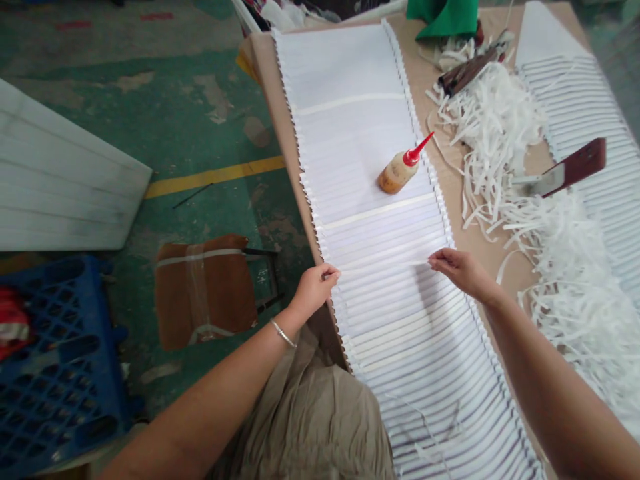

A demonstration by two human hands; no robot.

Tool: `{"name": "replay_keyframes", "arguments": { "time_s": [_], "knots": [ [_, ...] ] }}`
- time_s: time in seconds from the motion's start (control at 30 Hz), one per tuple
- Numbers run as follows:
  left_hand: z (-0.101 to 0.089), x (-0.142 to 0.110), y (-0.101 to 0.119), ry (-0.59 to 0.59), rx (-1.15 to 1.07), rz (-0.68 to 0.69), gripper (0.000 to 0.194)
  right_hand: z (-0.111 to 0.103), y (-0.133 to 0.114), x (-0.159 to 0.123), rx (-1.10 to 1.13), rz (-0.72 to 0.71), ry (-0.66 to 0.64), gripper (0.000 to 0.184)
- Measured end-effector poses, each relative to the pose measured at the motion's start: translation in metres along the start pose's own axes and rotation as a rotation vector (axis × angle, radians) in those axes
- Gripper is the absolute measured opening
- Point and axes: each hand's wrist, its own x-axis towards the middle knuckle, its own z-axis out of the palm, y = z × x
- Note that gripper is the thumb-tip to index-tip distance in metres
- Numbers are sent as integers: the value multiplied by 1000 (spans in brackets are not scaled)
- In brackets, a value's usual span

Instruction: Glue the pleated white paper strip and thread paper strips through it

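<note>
A long white panel (350, 140), crossed by many narrow white strips, lies lengthwise before me. My left hand (320, 283) is pinched at its left edge, and my right hand (453, 267) is pinched near the right edge. Between them a thin white strip (385, 265) runs across the panel, one end at each hand's fingertips. Farther up, a small squeeze bottle (399, 173) with a red pointed nozzle and amber contents rests on the panel. Loose thin strips (430, 427) lie on the panel's near part.
White strips are heaped (505, 127) along the brown table (430, 100)'s right side, with a dark-red-handled tool (575, 167) among them. A second ribbed panel (575, 100) lies beyond. On the left are a brown-topped stool (205, 287), a blue pallet (60, 373) and a white slab (60, 173).
</note>
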Motion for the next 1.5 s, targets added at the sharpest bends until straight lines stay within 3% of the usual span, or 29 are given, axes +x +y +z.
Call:
{"name": "replay_keyframes", "arguments": {
  "time_s": [0.2,0.37,0.63,0.77,0.93,1.17,1.5],
  "knots": [
    [1,13,2,142,74,-10,23,-17,13,31,69,75,162,51],
    [9,21,5,122,43,-4,17,-24,22,51,194,107,233,48],
    [15,26,5,212,137,43,23,-20,36,75,220,140,434,37],
    [18,29,0,210,121,40,21,-13,39,84,202,158,477,30],
    [18,31,-3,301,221,47,20,-4,43,90,164,170,515,19],
    [17,31,3,320,303,3,18,3,52,90,76,158,537,21],
    [16,36,5,307,417,10,20,8,39,93,-76,189,521,13]
  ]
}}
